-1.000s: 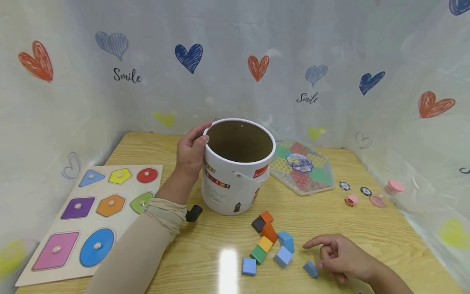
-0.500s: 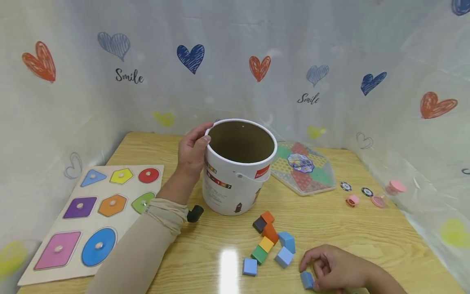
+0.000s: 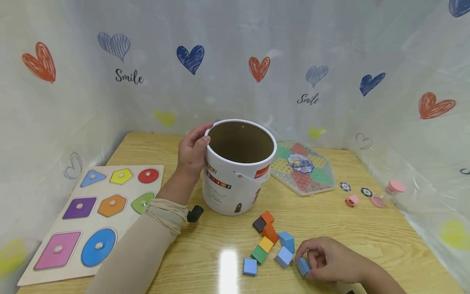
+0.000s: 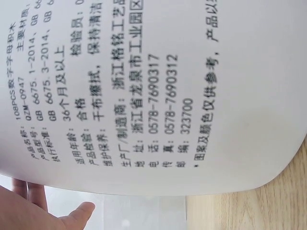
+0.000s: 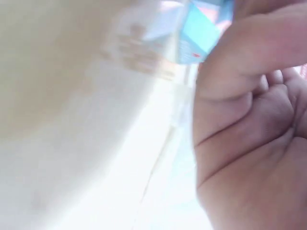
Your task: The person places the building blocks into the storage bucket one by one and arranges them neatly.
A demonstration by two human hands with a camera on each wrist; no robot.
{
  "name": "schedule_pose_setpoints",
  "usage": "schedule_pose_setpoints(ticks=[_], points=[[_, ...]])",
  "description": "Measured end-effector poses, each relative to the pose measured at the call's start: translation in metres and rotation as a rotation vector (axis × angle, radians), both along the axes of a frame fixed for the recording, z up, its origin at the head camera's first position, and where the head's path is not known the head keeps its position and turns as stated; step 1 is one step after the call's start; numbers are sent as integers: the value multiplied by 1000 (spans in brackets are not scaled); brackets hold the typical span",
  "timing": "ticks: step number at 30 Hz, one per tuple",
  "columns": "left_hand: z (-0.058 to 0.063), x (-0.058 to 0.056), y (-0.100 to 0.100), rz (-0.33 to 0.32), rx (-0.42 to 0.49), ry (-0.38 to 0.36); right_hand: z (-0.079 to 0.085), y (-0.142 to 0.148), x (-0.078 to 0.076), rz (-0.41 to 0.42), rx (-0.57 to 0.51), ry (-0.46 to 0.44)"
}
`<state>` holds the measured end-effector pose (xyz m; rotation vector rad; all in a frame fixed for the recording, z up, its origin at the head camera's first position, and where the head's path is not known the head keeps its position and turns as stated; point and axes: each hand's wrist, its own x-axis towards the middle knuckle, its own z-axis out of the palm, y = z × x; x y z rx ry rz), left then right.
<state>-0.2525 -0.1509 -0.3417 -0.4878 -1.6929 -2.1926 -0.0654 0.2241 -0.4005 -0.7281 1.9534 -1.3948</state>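
A white paper bucket (image 3: pixel 227 185) with a wire-type handle stands upright on the table, its brown inside facing up. My left hand (image 3: pixel 192 153) grips the bucket's left rim, thumb at the edge; in the left wrist view its fingers (image 4: pixel 36 194) reach the bucket's printed wall. My right hand (image 3: pixel 330 261) pinches a small blue block (image 3: pixel 302 266) between thumb and index finger, low over the table. Just left of it lie a pale blue cube (image 3: pixel 284 257) and a blue block with a slanted side (image 3: pixel 287 242). The right wrist view is blurred and mostly shows the palm (image 5: pixel 259 158).
Orange (image 3: pixel 269 233), yellow (image 3: pixel 266 244), green (image 3: pixel 259 255) and blue (image 3: pixel 249 266) blocks lie before the bucket. A shape puzzle board (image 3: pixel 92 194) is at left, a hexagonal game board (image 3: pixel 302 168) behind right. Chips (image 3: pixel 345 186) and small pink toys (image 3: pixel 395 186) are at right; a black piece (image 3: pixel 194 213) sits beside the bucket.
My right hand, first beside the small blue block with a finger extended, has pinched it and moved it left, toward the other blue blocks. My left hand stays on the bucket.
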Motion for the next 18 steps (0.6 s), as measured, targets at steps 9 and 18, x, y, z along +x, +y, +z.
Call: schedule_pose_setpoints(ticks=[9,18], points=[[0,3,-1,7,-24,-20,47,-17,-51,-25,-208,215],[0,3,0,9,-25,-18,121,-82,-108,-383,-456,322]])
